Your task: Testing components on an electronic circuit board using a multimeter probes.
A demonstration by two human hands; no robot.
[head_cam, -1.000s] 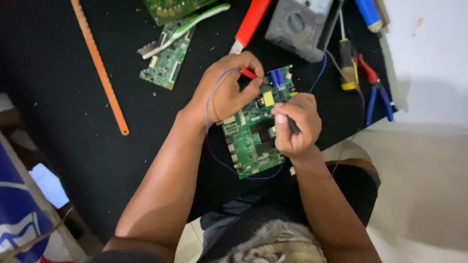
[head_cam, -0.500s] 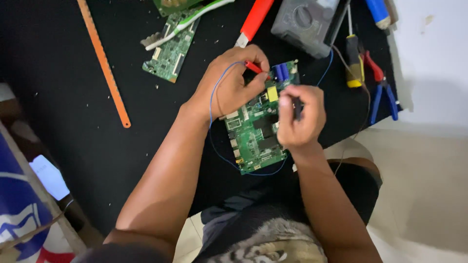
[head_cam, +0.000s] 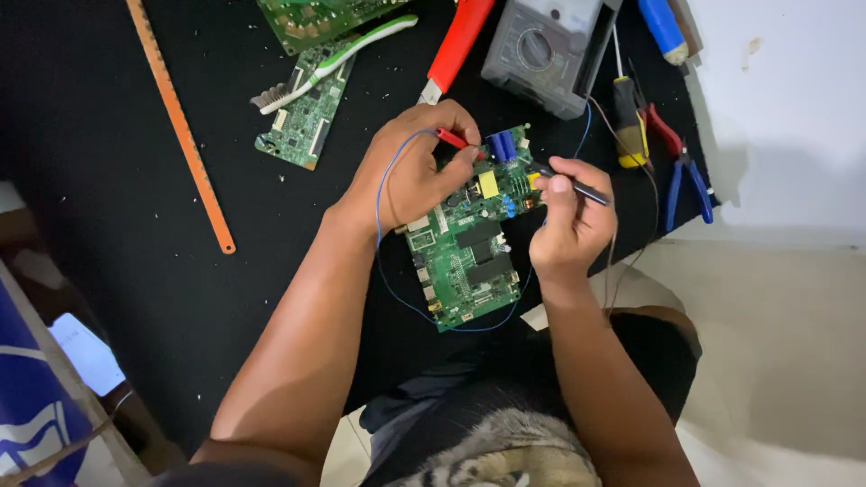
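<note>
A green circuit board (head_cam: 465, 257) lies on the black mat (head_cam: 108, 180) in front of me. My left hand (head_cam: 410, 171) rests on the board's upper left and pinches a red probe (head_cam: 451, 139) whose tip touches the board near two blue capacitors (head_cam: 502, 146). A blue wire (head_cam: 388, 194) loops from that probe over my wrist and under the board. My right hand (head_cam: 570, 216) holds a black probe (head_cam: 577, 188) against the board's upper right edge.
A grey multimeter (head_cam: 541, 50) sits above the board. A red-handled tool (head_cam: 456, 50), a screwdriver (head_cam: 629, 122) and red-and-blue pliers (head_cam: 681, 167) lie nearby. A smaller green board (head_cam: 302, 122) with a toothbrush (head_cam: 334, 59) and an orange saw blade (head_cam: 180, 126) lie left.
My right hand has lifted from the board's middle to its upper right edge, with the black probe. My left hand stays put on the red probe.
</note>
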